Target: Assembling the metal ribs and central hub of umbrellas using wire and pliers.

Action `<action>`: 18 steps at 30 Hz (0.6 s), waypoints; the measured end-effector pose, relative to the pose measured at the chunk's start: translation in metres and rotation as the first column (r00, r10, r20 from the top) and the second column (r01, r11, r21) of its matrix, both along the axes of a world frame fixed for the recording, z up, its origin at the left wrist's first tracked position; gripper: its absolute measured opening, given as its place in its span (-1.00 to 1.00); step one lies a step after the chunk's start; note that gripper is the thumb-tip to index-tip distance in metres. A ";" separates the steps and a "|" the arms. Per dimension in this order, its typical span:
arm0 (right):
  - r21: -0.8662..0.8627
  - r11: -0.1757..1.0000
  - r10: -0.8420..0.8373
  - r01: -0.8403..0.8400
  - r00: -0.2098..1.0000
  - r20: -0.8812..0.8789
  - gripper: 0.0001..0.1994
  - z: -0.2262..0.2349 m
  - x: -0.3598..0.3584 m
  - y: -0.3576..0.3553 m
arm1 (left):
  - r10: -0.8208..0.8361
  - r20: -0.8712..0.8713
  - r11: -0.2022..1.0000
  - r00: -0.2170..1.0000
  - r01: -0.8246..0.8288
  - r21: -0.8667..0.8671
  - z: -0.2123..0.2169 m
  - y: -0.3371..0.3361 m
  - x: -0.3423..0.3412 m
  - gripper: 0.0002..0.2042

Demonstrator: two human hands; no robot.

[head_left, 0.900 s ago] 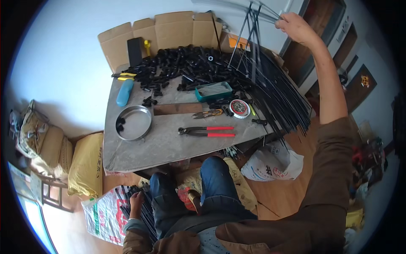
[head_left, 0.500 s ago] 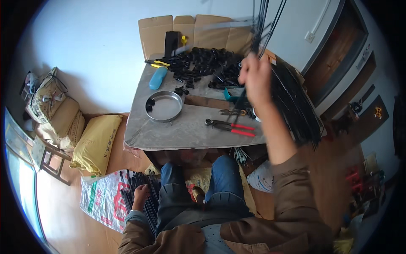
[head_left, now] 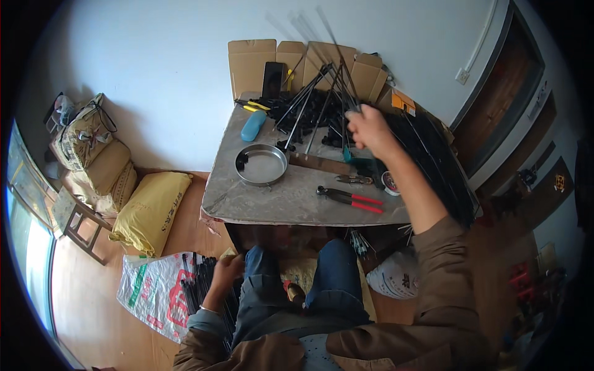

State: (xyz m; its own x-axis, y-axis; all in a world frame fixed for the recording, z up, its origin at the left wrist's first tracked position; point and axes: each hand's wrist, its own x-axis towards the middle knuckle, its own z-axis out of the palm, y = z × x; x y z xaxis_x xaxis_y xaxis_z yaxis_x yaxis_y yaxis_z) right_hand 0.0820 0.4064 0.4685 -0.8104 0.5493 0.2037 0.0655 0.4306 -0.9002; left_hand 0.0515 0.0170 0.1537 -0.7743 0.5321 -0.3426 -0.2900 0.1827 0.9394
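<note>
Right hand (head_left: 370,128) clenched on bundle of thin black rods (head_left: 315,102) fanned above counter (head_left: 291,198), over round metal pan (head_left: 261,165) and red-handled pliers (head_left: 351,198); left hand (head_left: 226,272) closed on black rods (head_left: 199,281) beside knee.

The rod tips (head_left: 303,28) above the table (head_left: 278,198) are motion-blurred. Under the table, everything is blurred. The left hand (head_left: 226,272) partly hides black rods (head_left: 201,281).
</note>
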 end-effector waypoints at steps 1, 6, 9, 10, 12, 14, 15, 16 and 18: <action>-0.067 0.994 0.089 -0.087 0.995 0.034 -0.82 0.017 0.011 0.007 | -0.136 -0.052 0.990 0.989 0.138 0.040 0.053 0.024 0.010 -0.67; -0.104 0.990 0.104 -0.097 0.993 0.064 -0.79 0.039 0.050 -0.039 | -0.551 -0.051 0.686 0.833 0.487 0.540 0.215 0.114 0.037 -0.45; 0.128 0.978 0.141 -0.166 0.972 0.187 -0.83 0.036 0.071 -0.056 | -0.486 -0.019 0.627 0.874 0.364 0.688 0.259 0.171 0.035 -0.46; 0.293 0.936 0.138 -0.195 0.969 0.205 -0.85 0.029 0.079 -0.059 | -0.470 -0.084 0.584 0.879 0.381 0.717 0.271 0.190 0.028 -0.45; 0.468 0.874 0.156 -0.130 0.988 -0.017 -0.75 0.005 0.096 -0.069 | -0.438 0.002 0.539 0.899 0.261 0.801 0.294 0.224 0.006 -0.50; 0.509 0.854 0.087 -0.106 0.994 0.061 -0.59 0.002 0.116 -0.081 | -0.234 0.143 0.537 0.962 0.005 0.843 0.316 0.241 -0.006 -0.58; 0.450 0.883 0.143 -0.131 0.990 0.008 -0.57 -0.008 0.122 -0.079 | -0.244 0.169 0.517 0.955 -0.019 0.856 0.321 0.245 -0.014 -0.67; 0.393 0.907 0.187 -0.152 0.981 -0.053 -0.56 -0.023 0.125 -0.074 | -0.236 0.147 0.520 0.961 -0.003 0.854 0.324 0.249 -0.014 -0.69; 0.488 0.862 0.291 -0.139 0.923 -0.252 -0.55 -0.046 0.125 -0.066 | -0.189 0.087 0.538 0.978 0.029 0.843 0.320 0.254 -0.013 -0.71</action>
State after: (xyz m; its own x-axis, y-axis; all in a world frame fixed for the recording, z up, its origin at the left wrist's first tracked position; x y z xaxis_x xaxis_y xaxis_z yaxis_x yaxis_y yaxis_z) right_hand 0.2075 0.3406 0.4228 -0.7510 0.1528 0.6424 -0.3227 0.7638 -0.5590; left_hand 0.0387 0.2714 0.4742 -0.6713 0.7141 0.1986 -0.4724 -0.6186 0.6278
